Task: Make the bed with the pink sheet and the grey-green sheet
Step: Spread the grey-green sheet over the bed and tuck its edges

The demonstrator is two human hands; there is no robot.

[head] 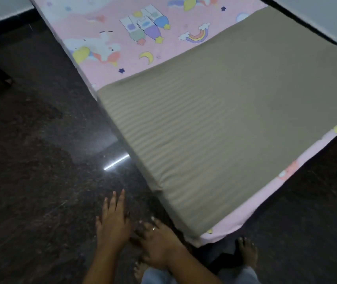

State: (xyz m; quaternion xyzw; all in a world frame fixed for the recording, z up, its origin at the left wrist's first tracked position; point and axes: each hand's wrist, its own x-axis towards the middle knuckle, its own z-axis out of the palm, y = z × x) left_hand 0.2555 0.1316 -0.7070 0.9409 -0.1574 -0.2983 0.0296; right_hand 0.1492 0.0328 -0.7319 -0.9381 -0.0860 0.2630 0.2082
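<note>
Looks like the tail end of the job, going by how things lie. The pink sheet [106,23] w/ its cartoon print covers the upper-left part of the frame and also shows as a thin strip along the lower-right edge. So it's prob. on full length, underneath. The grey-green sheet [225,119] lies flat over it across the centre and right of the frame. It's striped and smooth, w/ its top edge running straight across the pink. At the near corner, bottom centre, it wraps down over the left side.

My read: this is the step of finishing that near corner or checking it, w/ both layers already spread. The next move prob. calls for reaching right and up in the frame to the corner, then pressing or tucking the hanging grey-green edge so it sits square. Can't tell if the far side by the wall [327,17] is tucked.

Hands:
- Left hand [113,224] is bottom centre, fingers straight and slightly fanned, palm down. It holds nothing and sits over the dark floor [30,160]. I can't say whether it touches the floor.
- Right hand [159,249] is just beside it toward the corner, w/ a ring [153,229] on one finger. Its fingers are loose and spread and it grips nothing. It's near the sheet corner but apart from it.

A bare foot [246,253] shows at bottom right, close to the pink strip.
</note>
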